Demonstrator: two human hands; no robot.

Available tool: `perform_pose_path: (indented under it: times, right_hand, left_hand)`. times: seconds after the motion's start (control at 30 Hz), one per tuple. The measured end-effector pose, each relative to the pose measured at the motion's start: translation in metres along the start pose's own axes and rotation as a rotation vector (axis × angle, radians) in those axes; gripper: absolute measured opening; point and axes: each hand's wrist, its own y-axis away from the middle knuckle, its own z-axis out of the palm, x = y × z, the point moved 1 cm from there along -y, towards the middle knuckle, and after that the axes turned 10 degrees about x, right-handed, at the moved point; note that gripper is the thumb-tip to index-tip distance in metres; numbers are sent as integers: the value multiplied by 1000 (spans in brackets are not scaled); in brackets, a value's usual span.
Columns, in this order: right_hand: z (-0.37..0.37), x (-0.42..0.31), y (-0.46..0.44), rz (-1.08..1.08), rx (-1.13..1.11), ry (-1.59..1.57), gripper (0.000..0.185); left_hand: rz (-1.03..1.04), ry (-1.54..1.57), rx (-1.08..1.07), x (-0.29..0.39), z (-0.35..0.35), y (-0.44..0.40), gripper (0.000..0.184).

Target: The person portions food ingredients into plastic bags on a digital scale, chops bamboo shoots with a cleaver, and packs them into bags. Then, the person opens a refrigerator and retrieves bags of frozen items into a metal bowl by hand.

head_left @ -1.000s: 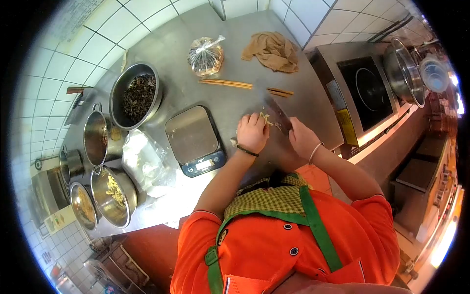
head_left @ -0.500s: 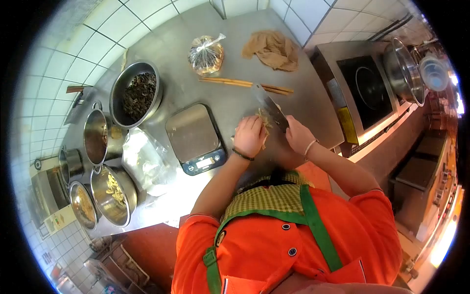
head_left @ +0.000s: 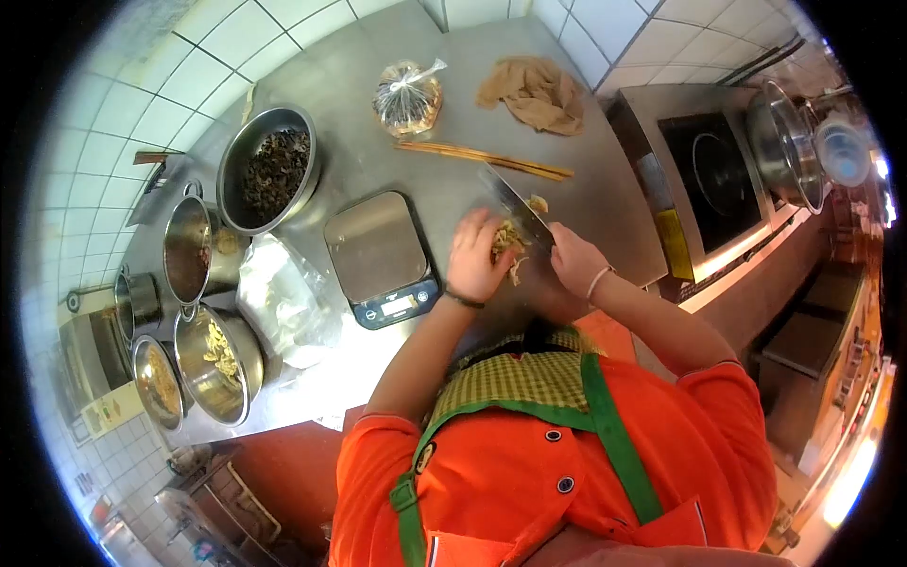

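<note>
My right hand (head_left: 577, 261) is closed round the handle of a kitchen knife (head_left: 516, 202), its broad blade slanting up and left above the steel worktop. Pale yellowish cut strips of food (head_left: 506, 242), whose kind I cannot make out, lie left of the blade. Beside them is my left hand (head_left: 474, 257), fingers apart and slightly blurred, its thumb side against the strips. One small piece (head_left: 538, 204) sits on the far side of the knife. To the left of my left hand stands a digital kitchen scale (head_left: 376, 248).
Wooden chopsticks (head_left: 482, 161), a tied plastic bag (head_left: 408, 98) and a brown cloth (head_left: 534, 93) lie farther back. Leftward stand a bowl of dark food (head_left: 312, 180), several steel pots and bowls, and a clear plastic bag (head_left: 288, 302). An induction cooker (head_left: 713, 170) is at right.
My left hand has spread its fingers and shifted slightly left, uncovering more of the strips. The knife stays in my right hand, close to the same place. The view has shifted slightly.
</note>
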Motion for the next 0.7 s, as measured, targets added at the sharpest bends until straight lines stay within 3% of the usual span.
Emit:
perform_pose_path:
  times: [0.03,0.13,0.2,0.33,0.4,0.6,0.7]
  right_hand:
    - [-5,-4,2,-4,0,4,24]
    - [-19,-20,12,-62,40,-17,22]
    - [-19,-27,9,-23,-176,118,22]
    - [-2,-23,3,-14,-281,231,21]
    - [11,-14,2,-59,-132,140,19]
    - [-2,-3,9,-19,31,-32,19]
    - [-26,-28,17,-95,-76,30,25]
  left_hand:
    - [-22,-71,19,1,-3,4,50]
    - [-58,0,-34,-8,-1,14,42]
    - [-41,8,-30,-16,7,18,39]
    - [13,40,-21,-24,19,25,36]
    - [10,55,-19,-25,19,28,34]
    - [-24,8,107,-4,-2,18,34]
    - [-28,-18,72,-3,2,26,31]
